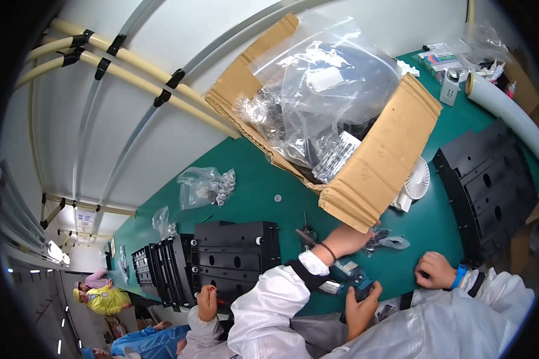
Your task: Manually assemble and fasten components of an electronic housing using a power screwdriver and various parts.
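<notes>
Person's left hand (362, 308): gripping teal-and-black handheld power tool (351, 275), handle partly hidden, green table's (254, 185) near edge | right hand (437, 270): curled round small dark piece (424, 274), mostly covered

At the green bench (257, 203) we count one cardboard box (380, 155), one power driver (349, 275), one white fan (418, 178), one white bottle (450, 90), one white roll (506, 107) and one black panel (491, 188) at the right. Overlap prevents us from totalling the left-hand panels (236, 248). We count at least two clear bags (193, 186) at the left.
</notes>
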The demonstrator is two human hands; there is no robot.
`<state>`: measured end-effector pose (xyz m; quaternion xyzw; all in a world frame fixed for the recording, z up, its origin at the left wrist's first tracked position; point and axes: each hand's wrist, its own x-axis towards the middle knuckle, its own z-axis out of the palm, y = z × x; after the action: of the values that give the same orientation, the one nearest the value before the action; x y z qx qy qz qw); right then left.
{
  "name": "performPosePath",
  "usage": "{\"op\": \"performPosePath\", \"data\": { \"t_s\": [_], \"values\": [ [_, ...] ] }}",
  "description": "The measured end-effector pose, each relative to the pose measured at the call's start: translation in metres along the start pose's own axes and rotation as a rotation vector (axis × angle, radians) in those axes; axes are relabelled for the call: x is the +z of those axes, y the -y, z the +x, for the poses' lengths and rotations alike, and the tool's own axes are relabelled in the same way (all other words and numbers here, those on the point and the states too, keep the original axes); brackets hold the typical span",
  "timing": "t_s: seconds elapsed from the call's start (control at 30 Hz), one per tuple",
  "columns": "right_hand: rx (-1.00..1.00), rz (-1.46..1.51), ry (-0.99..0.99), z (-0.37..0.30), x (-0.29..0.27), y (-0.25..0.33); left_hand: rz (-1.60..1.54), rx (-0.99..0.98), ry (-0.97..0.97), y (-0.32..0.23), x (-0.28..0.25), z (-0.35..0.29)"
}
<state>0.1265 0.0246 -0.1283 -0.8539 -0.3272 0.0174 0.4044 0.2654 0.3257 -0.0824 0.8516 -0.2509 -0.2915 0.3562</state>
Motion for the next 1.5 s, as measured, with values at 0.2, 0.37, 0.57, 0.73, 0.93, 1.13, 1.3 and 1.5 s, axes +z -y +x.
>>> {"op": "performPosePath", "data": {
  "t_s": [0.2, 0.37, 0.57, 0.73, 0.93, 1.13, 1.3, 1.5],
  "values": [
    [0.011, 0.005, 0.019, 0.000, -0.006, 0.002, -0.041, -0.035, 0.125, 0.007, -0.013, -0.015],
    [0.069, -0.023, 0.018, -0.022, -0.008, 0.002, 0.118, -0.023, 0.190, -0.057, -0.106, -0.068],
    [0.007, -0.028, -0.052, -0.020, 0.011, -0.005, 0.417, -0.642, -0.316, 0.026, -0.279, -0.137],
    [0.022, -0.034, -0.060, -0.015, 0.013, -0.007, 0.796, -0.724, -0.713, 0.132, -0.337, -0.145],
    [0.039, -0.030, -0.049, -0.013, 0.007, -0.006, 0.736, -0.908, -0.385, 0.195, -0.319, -0.136],
    [0.023, -0.037, 0.019, -0.018, 0.003, -0.009, 0.707, -0.681, -0.947, 0.190, -0.319, -0.146],
    [-0.007, -0.009, 0.037, -0.004, 0.003, -0.002, 0.206, -0.468, -1.472, 0.104, -0.335, -0.186],
    [-0.005, -0.063, 0.020, -0.022, -0.003, -0.001, 0.087, 0.047, -1.842, -0.062, -0.298, -0.180]
  ]
}}
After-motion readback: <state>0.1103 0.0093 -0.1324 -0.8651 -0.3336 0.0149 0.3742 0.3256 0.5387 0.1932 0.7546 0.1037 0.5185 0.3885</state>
